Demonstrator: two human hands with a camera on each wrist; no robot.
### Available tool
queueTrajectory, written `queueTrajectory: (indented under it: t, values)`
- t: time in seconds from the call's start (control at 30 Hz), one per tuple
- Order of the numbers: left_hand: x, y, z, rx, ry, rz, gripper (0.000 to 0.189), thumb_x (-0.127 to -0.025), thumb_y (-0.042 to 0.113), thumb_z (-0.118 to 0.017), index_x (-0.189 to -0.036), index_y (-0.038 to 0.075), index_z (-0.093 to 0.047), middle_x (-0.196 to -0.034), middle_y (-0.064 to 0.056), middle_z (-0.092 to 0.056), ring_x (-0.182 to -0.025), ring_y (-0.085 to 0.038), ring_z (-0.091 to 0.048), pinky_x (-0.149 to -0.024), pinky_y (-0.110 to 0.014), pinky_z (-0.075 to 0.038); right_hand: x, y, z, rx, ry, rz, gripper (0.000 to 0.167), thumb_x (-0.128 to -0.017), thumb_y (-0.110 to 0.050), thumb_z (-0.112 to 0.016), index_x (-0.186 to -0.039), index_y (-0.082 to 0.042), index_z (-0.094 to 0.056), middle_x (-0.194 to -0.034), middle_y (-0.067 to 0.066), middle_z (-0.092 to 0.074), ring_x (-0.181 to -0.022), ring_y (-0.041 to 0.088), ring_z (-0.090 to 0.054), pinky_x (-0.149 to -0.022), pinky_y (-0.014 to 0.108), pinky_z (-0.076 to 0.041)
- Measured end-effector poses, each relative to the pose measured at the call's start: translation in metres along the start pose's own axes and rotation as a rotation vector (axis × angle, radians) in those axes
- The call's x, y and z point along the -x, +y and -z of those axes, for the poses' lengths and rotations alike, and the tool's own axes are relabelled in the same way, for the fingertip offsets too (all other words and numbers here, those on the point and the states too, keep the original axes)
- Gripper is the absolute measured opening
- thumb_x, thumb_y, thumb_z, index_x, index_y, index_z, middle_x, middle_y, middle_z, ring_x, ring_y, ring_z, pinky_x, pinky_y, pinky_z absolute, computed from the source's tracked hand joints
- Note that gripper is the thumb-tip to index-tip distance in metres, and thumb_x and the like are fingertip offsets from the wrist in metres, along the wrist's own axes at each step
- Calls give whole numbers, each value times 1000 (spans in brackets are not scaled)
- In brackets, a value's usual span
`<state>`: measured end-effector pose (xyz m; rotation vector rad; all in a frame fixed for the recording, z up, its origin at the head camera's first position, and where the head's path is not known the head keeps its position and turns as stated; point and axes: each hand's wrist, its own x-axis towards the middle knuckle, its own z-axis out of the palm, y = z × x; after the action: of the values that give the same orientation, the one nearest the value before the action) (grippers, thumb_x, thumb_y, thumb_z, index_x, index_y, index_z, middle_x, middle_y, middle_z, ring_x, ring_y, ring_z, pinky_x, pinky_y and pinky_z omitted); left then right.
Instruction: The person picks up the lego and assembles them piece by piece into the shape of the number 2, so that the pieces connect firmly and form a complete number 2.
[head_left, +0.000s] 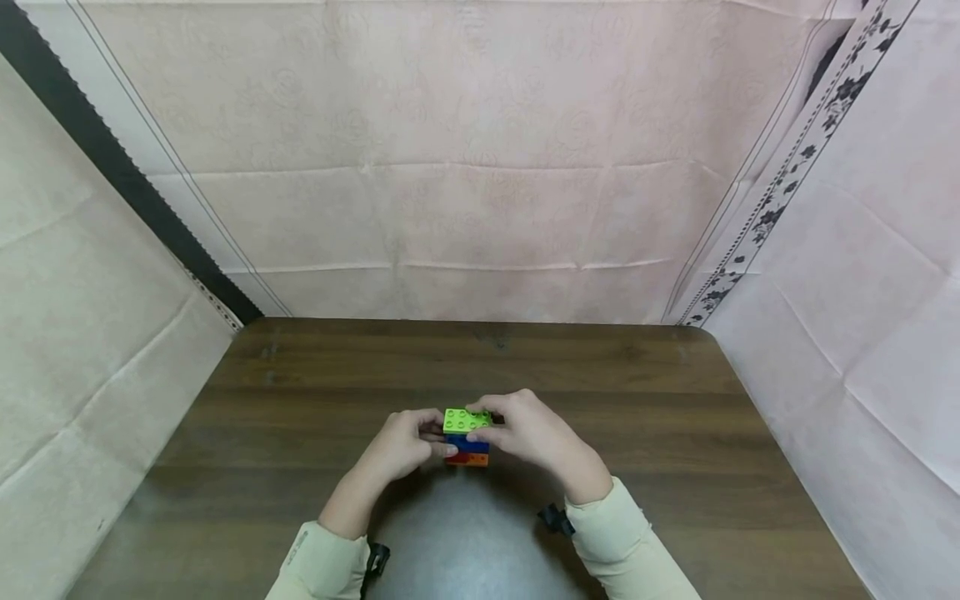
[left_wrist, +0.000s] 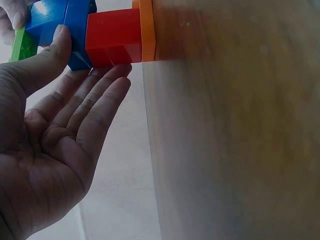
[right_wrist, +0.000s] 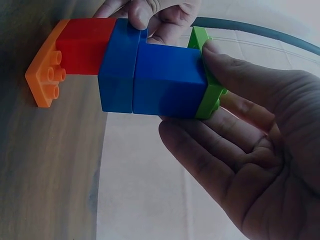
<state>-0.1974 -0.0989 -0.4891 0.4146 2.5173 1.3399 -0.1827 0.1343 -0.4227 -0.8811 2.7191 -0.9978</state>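
A small tower of toy building bricks stands on the table, upright in the head view. An orange plate [right_wrist: 40,75] forms its base, with a red brick [right_wrist: 87,45] over it. Above the red come a lower blue brick [right_wrist: 117,75] and an upper blue brick [right_wrist: 170,77], topped by a light green studded plate [head_left: 463,422]. From the left, my left hand [head_left: 402,446] grips the blue part, thumb at the front; its fingers are partly hidden behind the tower. On the other side my right hand [head_left: 531,429] pinches the green plate between thumb and fingers.
A brown wood-grain table [head_left: 315,367] lies under the tower, with a shiny light patch near me. Pale cloth [head_left: 450,167] hangs behind the table's far edge, and more cloth flanks it left and right.
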Motion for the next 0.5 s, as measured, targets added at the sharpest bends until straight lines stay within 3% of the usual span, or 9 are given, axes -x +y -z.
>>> queueTrajectory:
  t: [0.3, 0.5]
  values:
    - [2, 1, 0, 3, -3, 22, 26, -84, 22, -84, -104, 13, -71, -97, 2, -72, -88, -13, -68, -81, -37, -56, 3, 3, -5, 8, 39, -2, 37, -91, -29, -76, -125, -16, -71, -115, -1, -72, -82, 6, -63, -73, 20, -54]
    - [2, 2, -1, -7, 4, 0, 25, -83, 21, -84, -102, 12, -70, -95, 1, -72, -86, -14, -68, -80, -38, -57, 5, 8, -8, 0, 80, 57, 38, -92, -29, -76, -127, -15, -70, -119, 2, -72, -79, 9, -63, -70, 20, -54]
